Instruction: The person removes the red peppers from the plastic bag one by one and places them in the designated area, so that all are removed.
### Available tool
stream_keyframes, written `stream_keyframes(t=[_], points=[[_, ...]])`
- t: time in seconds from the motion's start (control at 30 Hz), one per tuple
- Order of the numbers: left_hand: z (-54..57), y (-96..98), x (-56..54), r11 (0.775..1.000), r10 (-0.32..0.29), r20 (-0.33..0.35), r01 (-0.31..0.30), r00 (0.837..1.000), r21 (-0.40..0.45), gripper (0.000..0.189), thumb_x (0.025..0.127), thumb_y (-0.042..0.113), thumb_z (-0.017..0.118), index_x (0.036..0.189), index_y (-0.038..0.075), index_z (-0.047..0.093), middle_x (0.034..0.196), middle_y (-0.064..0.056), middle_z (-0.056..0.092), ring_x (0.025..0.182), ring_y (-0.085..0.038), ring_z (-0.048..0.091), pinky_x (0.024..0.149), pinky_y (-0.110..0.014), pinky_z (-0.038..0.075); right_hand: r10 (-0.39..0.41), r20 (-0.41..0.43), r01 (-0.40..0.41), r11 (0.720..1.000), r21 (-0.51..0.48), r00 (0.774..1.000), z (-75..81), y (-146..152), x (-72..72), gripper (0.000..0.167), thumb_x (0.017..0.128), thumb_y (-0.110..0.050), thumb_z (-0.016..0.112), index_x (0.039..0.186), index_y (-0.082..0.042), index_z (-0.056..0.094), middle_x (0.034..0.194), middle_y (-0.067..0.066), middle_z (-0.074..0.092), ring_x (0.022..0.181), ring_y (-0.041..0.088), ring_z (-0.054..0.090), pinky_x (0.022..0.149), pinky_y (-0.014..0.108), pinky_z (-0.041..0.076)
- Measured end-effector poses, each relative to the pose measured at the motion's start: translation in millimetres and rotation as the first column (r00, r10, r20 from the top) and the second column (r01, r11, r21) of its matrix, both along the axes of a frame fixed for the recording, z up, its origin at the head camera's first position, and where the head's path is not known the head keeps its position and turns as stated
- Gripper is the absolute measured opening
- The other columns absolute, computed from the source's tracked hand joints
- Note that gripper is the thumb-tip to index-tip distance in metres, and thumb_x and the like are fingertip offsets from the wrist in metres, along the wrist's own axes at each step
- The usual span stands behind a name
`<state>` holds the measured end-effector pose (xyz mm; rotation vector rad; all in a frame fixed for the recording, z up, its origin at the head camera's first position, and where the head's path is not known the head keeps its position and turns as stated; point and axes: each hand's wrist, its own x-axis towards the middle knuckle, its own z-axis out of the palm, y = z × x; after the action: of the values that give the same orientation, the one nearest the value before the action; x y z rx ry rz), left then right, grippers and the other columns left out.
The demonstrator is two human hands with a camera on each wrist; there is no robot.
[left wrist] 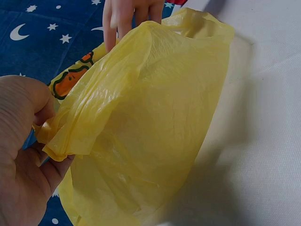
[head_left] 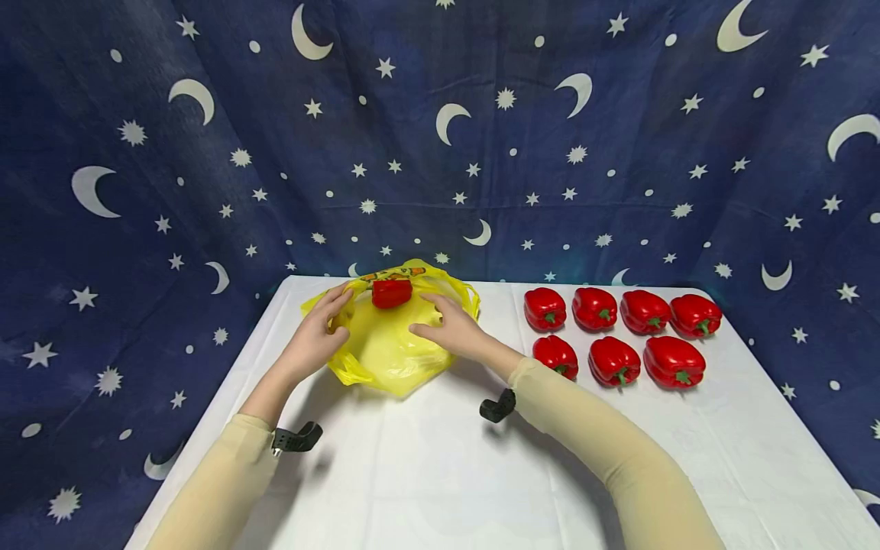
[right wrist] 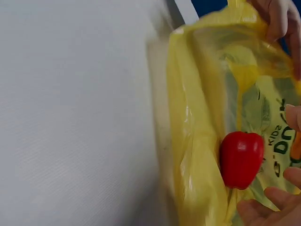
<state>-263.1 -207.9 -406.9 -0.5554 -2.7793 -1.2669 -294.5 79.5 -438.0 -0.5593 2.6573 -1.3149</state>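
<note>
A yellow plastic bag [head_left: 395,355] lies on the table with its mouth spread. Inside it, a red bell pepper [right wrist: 241,160] rests against the printed side, apart from the fingers in the right wrist view. My left hand [head_left: 318,336] pinches the bag's rim between thumb and fingers, as the left wrist view shows. My right hand [head_left: 454,328] hovers over the bag's right side, fingers spread and holding nothing. In the left wrist view the bag hides the pepper's body.
Several red bell peppers [head_left: 612,360] stand in two rows on the right of the white-covered table [head_left: 426,473]. Behind the table hangs a dark blue curtain [head_left: 412,137] with moons and stars. Black straps with cameras [head_left: 297,438] are on both wrists.
</note>
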Motion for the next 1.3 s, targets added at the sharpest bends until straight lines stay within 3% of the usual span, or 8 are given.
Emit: stream_keyframes(t=[0.13, 0.27, 0.43, 0.6, 0.9, 1.03, 1.2, 1.3], points=[[-0.9, 0.7, -1.1, 1.0, -0.004, -0.001, 0.004, 1.0, 0.013, 0.069, 0.092, 0.0, 0.056, 0.158, 0.004, 0.036, 0.168, -0.002, 0.024, 0.152, -0.028, 0.025, 0.118, -0.053, 0.029, -0.115, 0.031, 0.115, 0.993, 0.027, 0.993, -5.9, -23.4, -19.8, 0.093, 0.088, -0.053, 0.073, 0.16, -0.01, 0.034, 0.161, 0.01, 0.038, 0.143, 0.032, 0.041, 0.116, 0.048, 0.036], [-2.2, 1.9, -1.3, 0.999, -0.018, -0.001, 0.018, 1.0, 0.032, 0.069, 0.093, -0.001, 0.056, 0.158, 0.003, 0.036, 0.167, -0.004, 0.024, 0.151, -0.029, 0.026, 0.118, -0.054, 0.03, -0.231, 0.104, 0.235, 0.972, -0.028, 0.967, -12.2, -46.2, -37.2, 0.105, 0.085, -0.058, 0.074, 0.16, -0.001, 0.029, 0.161, 0.016, 0.037, 0.144, 0.031, 0.039, 0.118, 0.044, 0.034], [-2.4, 2.7, 0.5, 0.999, -0.014, 0.001, 0.014, 1.0, 0.032, 0.068, 0.093, 0.003, 0.055, 0.159, 0.005, 0.035, 0.167, -0.001, 0.024, 0.152, -0.027, 0.024, 0.118, -0.054, 0.03, -0.327, 0.122, 0.335, 0.941, -0.048, 0.937, -17.2, -69.5, -54.0, 0.092, 0.08, -0.06, 0.077, 0.143, 0.001, 0.049, 0.138, 0.012, 0.059, 0.118, 0.027, 0.058, 0.102, 0.037, 0.049], [-1.2, 1.6, 1.2, 0.999, -0.01, -0.004, 0.01, 1.0, 0.034, 0.068, 0.093, 0.003, 0.055, 0.159, 0.006, 0.036, 0.167, 0.001, 0.024, 0.152, -0.027, 0.024, 0.118, -0.054, 0.03, -0.432, 0.093, 0.431, 0.902, 0.031, 0.897, -16.7, -86.1, -64.1, 0.082, 0.077, -0.067, 0.075, 0.126, -0.004, 0.061, 0.119, 0.006, 0.067, 0.105, 0.027, 0.06, 0.092, 0.036, 0.052], [-2.4, -1.0, 0.8, 0.999, 0.005, -0.003, -0.005, 1.0, 0.035, 0.069, 0.092, 0.002, 0.056, 0.158, 0.006, 0.037, 0.167, 0.002, 0.025, 0.152, -0.027, 0.024, 0.119, -0.054, 0.028, -0.501, 0.075, 0.492, 0.863, 0.114, 0.862, -16.2, -104.0, -67.3, 0.097, 0.075, -0.078, 0.069, 0.133, -0.002, 0.058, 0.127, 0.013, 0.06, 0.118, 0.037, 0.055, 0.102, 0.043, 0.045], [-4.3, -1.9, 1.5, 0.999, 0.008, -0.001, -0.008, 1.0, 0.045, 0.068, 0.092, 0.001, 0.056, 0.158, 0.005, 0.037, 0.167, 0.003, 0.026, 0.152, -0.026, 0.025, 0.119, -0.053, 0.028, -0.521, 0.025, 0.512, 0.846, 0.149, 0.853, -17.1, -107.8, -69.0, 0.093, 0.076, -0.076, 0.07, 0.133, -0.003, 0.059, 0.125, 0.014, 0.063, 0.115, 0.037, 0.058, 0.101, 0.044, 0.046], [-6.5, -2.4, 2.5, 0.999, 0.002, 0.005, -0.002, 1.0, 0.041, 0.068, 0.093, 0.002, 0.055, 0.158, 0.005, 0.036, 0.167, 0.002, 0.025, 0.152, -0.026, 0.024, 0.118, -0.053, 0.029, -0.543, 0.028, 0.534, 0.832, 0.151, 0.839, -19.0, -110.4, -70.9, 0.085, 0.077, -0.069, 0.075, 0.13, -0.004, 0.06, 0.124, 0.013, 0.064, 0.113, 0.036, 0.058, 0.099, 0.044, 0.047], [-6.5, -3.7, 2.3, 1.0, 0.012, 0.009, -0.012, 1.0, 0.029, 0.068, 0.093, 0.002, 0.055, 0.159, 0.005, 0.036, 0.167, 0.001, 0.025, 0.152, -0.027, 0.024, 0.118, -0.054, 0.029, -0.528, 0.016, 0.52, 0.841, 0.148, 0.849, -18.9, -109.7, -70.7, 0.077, 0.078, -0.065, 0.076, 0.125, -0.005, 0.063, 0.119, 0.012, 0.066, 0.11, 0.036, 0.059, 0.097, 0.044, 0.048]])
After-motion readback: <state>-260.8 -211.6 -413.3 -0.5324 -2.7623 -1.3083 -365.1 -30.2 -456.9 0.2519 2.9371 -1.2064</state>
